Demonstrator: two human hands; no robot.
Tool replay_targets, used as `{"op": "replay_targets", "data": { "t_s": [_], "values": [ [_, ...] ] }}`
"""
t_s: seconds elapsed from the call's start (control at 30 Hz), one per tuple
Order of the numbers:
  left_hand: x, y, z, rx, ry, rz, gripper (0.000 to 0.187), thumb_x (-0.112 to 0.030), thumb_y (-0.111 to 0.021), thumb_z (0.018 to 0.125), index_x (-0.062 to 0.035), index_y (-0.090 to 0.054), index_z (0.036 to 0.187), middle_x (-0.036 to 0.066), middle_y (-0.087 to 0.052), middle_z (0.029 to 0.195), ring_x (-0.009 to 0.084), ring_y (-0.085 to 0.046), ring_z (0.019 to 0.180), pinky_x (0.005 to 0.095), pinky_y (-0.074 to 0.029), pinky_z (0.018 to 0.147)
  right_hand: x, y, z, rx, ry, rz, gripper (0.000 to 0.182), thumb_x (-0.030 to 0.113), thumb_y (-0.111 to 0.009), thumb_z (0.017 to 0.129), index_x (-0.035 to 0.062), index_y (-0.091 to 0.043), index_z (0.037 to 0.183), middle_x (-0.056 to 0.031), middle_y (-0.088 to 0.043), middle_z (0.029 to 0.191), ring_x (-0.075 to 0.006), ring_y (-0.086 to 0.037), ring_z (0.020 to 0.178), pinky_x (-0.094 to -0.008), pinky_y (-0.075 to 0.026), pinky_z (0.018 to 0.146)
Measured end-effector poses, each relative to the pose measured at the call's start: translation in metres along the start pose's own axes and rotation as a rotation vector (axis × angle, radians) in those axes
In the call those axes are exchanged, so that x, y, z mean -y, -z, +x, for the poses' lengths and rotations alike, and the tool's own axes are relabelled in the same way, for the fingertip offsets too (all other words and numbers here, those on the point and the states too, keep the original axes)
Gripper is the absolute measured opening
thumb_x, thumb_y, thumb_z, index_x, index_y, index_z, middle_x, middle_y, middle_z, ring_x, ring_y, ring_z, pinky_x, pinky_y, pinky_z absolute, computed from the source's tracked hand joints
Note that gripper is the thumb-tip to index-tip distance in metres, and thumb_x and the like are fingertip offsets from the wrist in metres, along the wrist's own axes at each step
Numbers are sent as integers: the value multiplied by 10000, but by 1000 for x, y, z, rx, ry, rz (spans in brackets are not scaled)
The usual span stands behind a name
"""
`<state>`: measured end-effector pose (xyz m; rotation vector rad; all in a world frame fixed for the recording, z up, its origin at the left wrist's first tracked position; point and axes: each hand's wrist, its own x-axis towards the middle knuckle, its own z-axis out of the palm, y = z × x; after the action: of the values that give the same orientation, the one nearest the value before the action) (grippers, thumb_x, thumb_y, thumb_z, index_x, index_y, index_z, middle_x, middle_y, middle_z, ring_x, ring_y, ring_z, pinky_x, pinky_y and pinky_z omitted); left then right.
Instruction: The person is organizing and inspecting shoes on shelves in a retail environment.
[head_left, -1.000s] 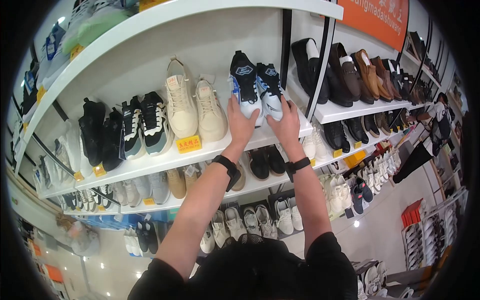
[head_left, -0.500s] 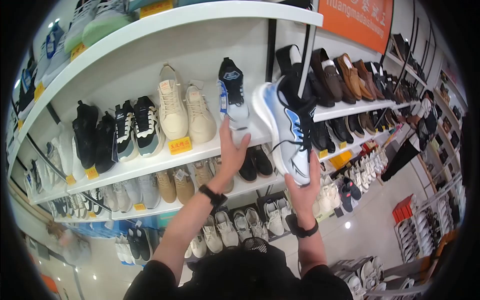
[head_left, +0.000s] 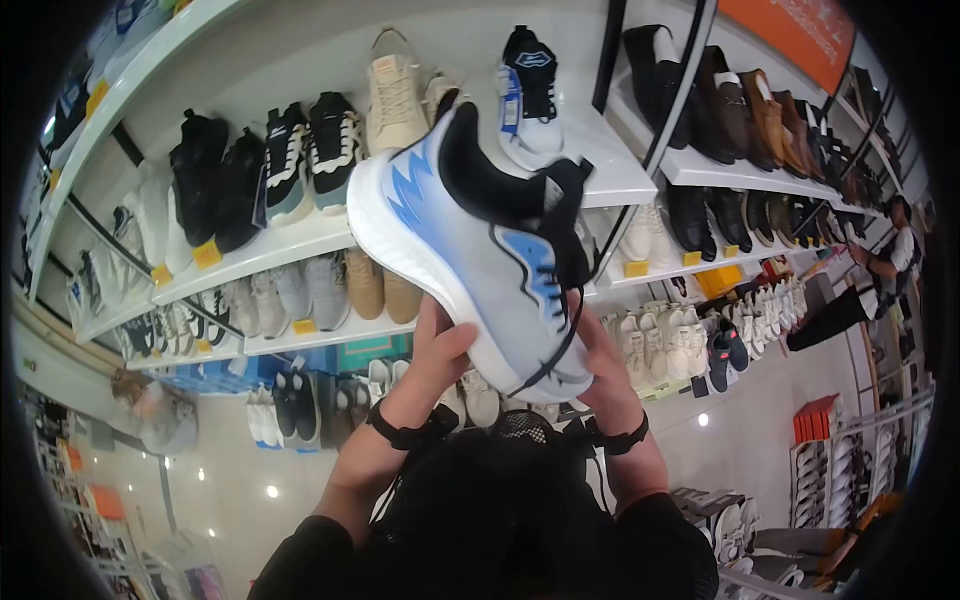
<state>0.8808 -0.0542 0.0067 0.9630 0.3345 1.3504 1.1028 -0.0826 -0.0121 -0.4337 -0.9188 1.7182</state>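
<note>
Between both hands, white sneaker (head_left: 480,250) (blue zigzags, black tongue).

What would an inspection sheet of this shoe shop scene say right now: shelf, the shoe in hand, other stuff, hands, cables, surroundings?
Surface: white display shelf, curved, with yellow price tags on its edge.
Job's things: white and blue sneaker held up in front of the shelf; matching sneaker stands on the shelf.
Clutter: beige sneakers, black sneakers, dark leather shoes on the shelves.
Grippers: left hand and right hand both grip the held sneaker from beneath.
Cables: nothing seen.
Surroundings: more shoe racks, glossy floor, another person at far right.
</note>
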Motion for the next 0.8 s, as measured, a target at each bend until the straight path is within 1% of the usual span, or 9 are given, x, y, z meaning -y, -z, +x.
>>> {"op": "replay_targets", "data": {
  "t_s": [0.07,0.13,0.17,0.27,0.3,0.37,0.43,0.57,0.8],
  "values": [
    [-6,14,-7,55,72,60,970,-302,-762,808,13,-221,1549,170,-436,1495,290,-463,1374,401,-360,1156,-9,-1,4,81,-191,50,1031,194,-868,755,-13,-262,1563,-104,-442,1506,-205,-462,1357,-362,-375,1134],
    [-13,16,-11,-32,52,182,950,-263,-714,858,7,-165,1585,178,-392,1539,279,-417,1413,384,-332,1165,-9,-20,9,-38,-188,-71,986,78,-838,734,-24,-296,1551,-95,-497,1459,-190,-485,1328,-341,-385,1118],
    [-14,11,-8,-58,-81,300,883,-178,-622,930,-6,-86,1610,183,-329,1586,269,-358,1452,373,-288,1183,-5,-38,11,-133,-8,-244,957,46,-841,712,-24,-351,1531,-92,-527,1427,-186,-492,1318,-337,-387,1110],
    [-24,17,-15,-244,-241,351,749,-59,-487,975,-4,-95,1610,207,-268,1619,296,-303,1493,417,-241,1213,-6,-36,21,-221,456,-943,945,68,-856,700,11,-396,1524,-164,-514,1425,-257,-530,1295,-346,-393,1096],
    [-34,17,-22,-229,-323,542,731,-82,-500,982,9,-121,1601,216,-267,1617,316,-296,1497,438,-235,1217,-1,-41,20,-282,568,-1234,929,85,-875,677,44,-444,1500,-221,-491,1407,-352,-561,1247,-388,-467,1027],
    [-45,19,-27,-133,-504,824,728,-163,-565,986,41,-187,1574,236,-275,1606,375,-302,1492,485,-231,1221,-5,-40,20,-300,654,-1339,919,96,-890,664,60,-471,1480,-237,-482,1400,-386,-567,1216,-406,-506,964],
    [-45,8,-30,-70,-548,749,691,-80,-724,878,50,-367,1456,229,-340,1568,377,-334,1476,468,-279,1201,-13,-36,22,-298,862,-1543,886,124,-919,635,89,-528,1429,-284,-472,1391,-433,-581,1159,-429,-579,797],
    [-35,14,-37,-213,-565,874,478,83,-805,761,41,-557,1167,212,-548,1395,353,-413,1430,452,-366,1143,-19,-33,19,-294,975,-1570,829,121,-922,619,95,-575,1372,-308,-484,1387,-432,-588,1163,-432,-580,805],
    [-27,5,-41,-323,-440,771,345,136,-798,738,33,-526,923,222,-661,1197,265,-649,1127,342,-520,946,-12,-20,16,-277,1075,-1606,846,109,-916,603,120,-565,1372,-345,-468,1396,-479,-573,1180,-486,-561,863]
  ]
}}
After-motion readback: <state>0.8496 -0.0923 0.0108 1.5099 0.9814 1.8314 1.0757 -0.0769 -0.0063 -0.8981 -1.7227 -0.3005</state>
